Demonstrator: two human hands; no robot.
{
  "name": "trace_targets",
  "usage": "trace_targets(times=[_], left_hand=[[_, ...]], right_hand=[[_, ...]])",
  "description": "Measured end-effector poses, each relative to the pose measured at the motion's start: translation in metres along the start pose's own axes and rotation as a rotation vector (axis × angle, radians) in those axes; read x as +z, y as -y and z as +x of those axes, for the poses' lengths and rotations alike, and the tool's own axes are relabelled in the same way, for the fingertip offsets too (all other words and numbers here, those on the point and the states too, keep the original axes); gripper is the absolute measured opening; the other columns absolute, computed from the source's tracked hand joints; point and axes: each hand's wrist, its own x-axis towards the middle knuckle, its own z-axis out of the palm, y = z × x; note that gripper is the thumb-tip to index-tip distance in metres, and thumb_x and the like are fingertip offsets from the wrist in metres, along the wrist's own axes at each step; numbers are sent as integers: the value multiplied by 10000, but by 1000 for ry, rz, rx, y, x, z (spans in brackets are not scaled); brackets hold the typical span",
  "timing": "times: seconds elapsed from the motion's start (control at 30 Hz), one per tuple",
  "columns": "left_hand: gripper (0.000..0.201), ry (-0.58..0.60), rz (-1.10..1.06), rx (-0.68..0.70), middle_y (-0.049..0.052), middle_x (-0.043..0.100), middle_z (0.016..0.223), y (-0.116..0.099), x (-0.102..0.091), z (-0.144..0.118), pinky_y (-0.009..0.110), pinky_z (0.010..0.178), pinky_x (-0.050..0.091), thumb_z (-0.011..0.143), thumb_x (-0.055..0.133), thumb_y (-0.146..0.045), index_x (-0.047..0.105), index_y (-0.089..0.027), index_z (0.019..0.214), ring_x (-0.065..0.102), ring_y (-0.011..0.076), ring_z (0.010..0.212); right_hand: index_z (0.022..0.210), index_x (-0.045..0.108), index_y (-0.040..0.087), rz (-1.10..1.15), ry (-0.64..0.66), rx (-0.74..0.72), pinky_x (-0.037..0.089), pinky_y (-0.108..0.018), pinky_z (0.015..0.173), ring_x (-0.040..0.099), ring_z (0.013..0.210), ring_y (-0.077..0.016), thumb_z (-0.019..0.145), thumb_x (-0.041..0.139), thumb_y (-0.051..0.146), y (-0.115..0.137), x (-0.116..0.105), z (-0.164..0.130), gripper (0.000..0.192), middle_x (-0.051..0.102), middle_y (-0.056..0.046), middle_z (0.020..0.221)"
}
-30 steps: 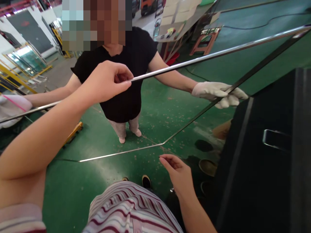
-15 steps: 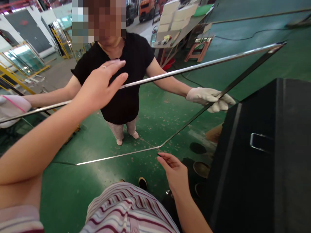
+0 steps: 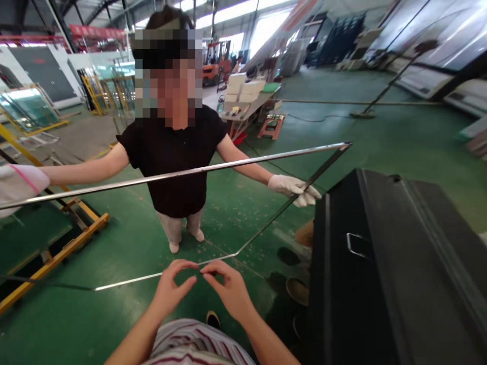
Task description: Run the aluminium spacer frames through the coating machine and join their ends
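Note:
A large, thin metal frame [image 3: 247,161] spans the view, its near bar low in front of me. A person facing me holds it with white gloves; one glove [image 3: 291,187] is on the right-hand bar and the other at the far left. My left hand [image 3: 171,289] is at the near bar, thumb and forefinger curved and apart. Close beside it, my right hand [image 3: 228,289] has thumb and forefinger pinched together near that bar. Whatever is between those fingertips is too small to make out.
A black cabinet [image 3: 342,263] with a metal handle stands close on my right. Behind the person, a table [image 3: 243,114] bears white boxes, with a stool [image 3: 272,126] beside it. A yellow rack [image 3: 64,248] stands at left on the green floor.
My left hand has come down from the upper bar to the near bar. My right hand has moved left to meet it. The view has tilted up.

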Motion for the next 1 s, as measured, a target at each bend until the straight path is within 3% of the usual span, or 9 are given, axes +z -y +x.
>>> trace_targets(times=[0.1, 0.2, 0.33, 0.57, 0.77, 0.87, 1.0], left_hand=[[249, 58, -20, -59, 65, 750, 1025, 12, -17, -11, 421, 1109, 425, 800, 709, -398, 757, -227, 975, 667, 258, 1053], [236, 31, -65, -112, 38, 763, 980, 28, -33, -22, 447, 1174, 352, 775, 727, -415, 768, -249, 937, 682, 257, 1015], [200, 13, -139, -198, 32, 769, 931, 55, -48, -34, 410, 1020, 484, 742, 742, -432, 790, -270, 850, 692, 276, 966], [229, 129, -148, -266, 61, 763, 841, 92, -58, -43, 382, 877, 498, 717, 724, -441, 783, -225, 765, 685, 280, 874], [226, 229, -88, -199, 75, 753, 864, 96, -36, -50, 344, 872, 461, 750, 689, -381, 771, -176, 798, 664, 249, 897], [220, 299, -87, -159, 72, 752, 867, 79, -14, -54, 331, 877, 454, 766, 693, -375, 771, -173, 806, 662, 240, 901], [278, 450, -97, -102, 89, 751, 907, 42, 24, -65, 336, 883, 482, 811, 654, -419, 750, -161, 846, 674, 247, 920]], right_hand=[[839, 722, 193, -31, 66, 48, 498, -295, 749, 646, 784, -181, 774, 658, 210, 2, 28, -2, 93, 718, -34, 827], [821, 696, 189, -74, 130, 83, 472, -280, 731, 623, 757, -165, 749, 643, 156, 0, 51, -5, 95, 698, -14, 798], [797, 682, 183, -108, 186, 136, 450, -284, 730, 604, 755, -165, 746, 635, 156, -7, 78, -11, 74, 671, -8, 777], [797, 660, 180, -107, 50, 234, 450, -295, 743, 592, 768, -175, 742, 628, 199, -25, 109, -32, 67, 652, -13, 773], [831, 714, 181, -113, -57, 322, 475, -327, 757, 632, 787, -221, 720, 693, 299, -41, 98, -67, 163, 699, -53, 804], [768, 734, 197, -212, -122, 297, 452, -325, 711, 617, 737, -218, 754, 686, 340, -41, 75, -88, 152, 690, -50, 755], [719, 729, 209, -298, -248, 237, 426, -302, 681, 593, 709, -187, 804, 661, 293, -19, 43, -134, 137, 668, -32, 716]])
